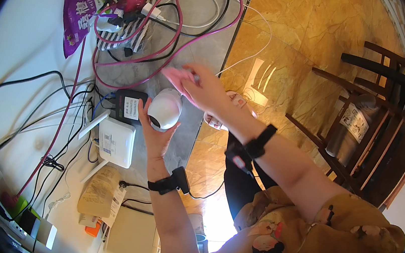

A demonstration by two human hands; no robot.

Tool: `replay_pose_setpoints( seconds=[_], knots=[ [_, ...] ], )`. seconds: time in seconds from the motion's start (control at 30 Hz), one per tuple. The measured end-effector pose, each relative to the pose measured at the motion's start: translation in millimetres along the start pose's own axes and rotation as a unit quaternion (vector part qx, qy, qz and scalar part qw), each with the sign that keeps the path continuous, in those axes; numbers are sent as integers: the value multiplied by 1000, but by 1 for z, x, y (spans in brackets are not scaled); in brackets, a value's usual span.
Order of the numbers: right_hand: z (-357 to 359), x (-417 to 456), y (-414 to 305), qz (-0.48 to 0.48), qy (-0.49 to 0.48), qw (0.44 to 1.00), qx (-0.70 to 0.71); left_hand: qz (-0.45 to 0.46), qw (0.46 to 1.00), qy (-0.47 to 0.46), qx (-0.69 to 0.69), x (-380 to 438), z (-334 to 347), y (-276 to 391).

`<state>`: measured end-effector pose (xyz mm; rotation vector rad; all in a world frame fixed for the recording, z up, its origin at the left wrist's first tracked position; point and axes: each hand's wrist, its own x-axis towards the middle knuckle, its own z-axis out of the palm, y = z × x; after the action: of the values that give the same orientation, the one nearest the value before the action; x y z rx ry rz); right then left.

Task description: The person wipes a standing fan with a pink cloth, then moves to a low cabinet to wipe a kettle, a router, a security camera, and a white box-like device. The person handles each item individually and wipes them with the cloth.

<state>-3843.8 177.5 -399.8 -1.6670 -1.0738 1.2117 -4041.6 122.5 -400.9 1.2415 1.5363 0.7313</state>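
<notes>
A white rounded device with a dark front (pixel 166 109), looking like a home security camera, stands at the grey counter. My left hand (pixel 154 135) cups it, thumb and fingers spread around its lower end. Just beyond it, my right hand (pixel 205 89) grips a pink cloth (pixel 178 80), which is slightly blurred. Beside the left fingers lies a black box (pixel 129 105) with a label bearing writing. A white router (pixel 116 142) with raised antennas stands next to that box, close to the left wrist.
A pink cable (pixel 179 21) loops over the counter (pixel 196 53) among white and black cords. Near the wall sit a purple snack bag (pixel 75 16) and a white plug adapter (pixel 152 11). Dark wooden chairs (pixel 381 148) stand on the tiled floor. A cream box (pixel 132 235) is at lower left.
</notes>
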Motion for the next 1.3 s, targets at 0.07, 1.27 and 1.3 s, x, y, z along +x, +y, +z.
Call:
replay_pose_setpoints(
  seconds=[0.07,1.27,1.3],
  knots=[
    [10,-29,37,63,11,996,55,-27,999,-14,-26,4,-1,-7],
    [-60,-141,-109,-6,-622,704,-342,-386,922,16,28,-429,19,-6],
    [-55,-148,-123,-6,-628,690,-358,-389,920,41,8,-445,17,0]
  ],
)
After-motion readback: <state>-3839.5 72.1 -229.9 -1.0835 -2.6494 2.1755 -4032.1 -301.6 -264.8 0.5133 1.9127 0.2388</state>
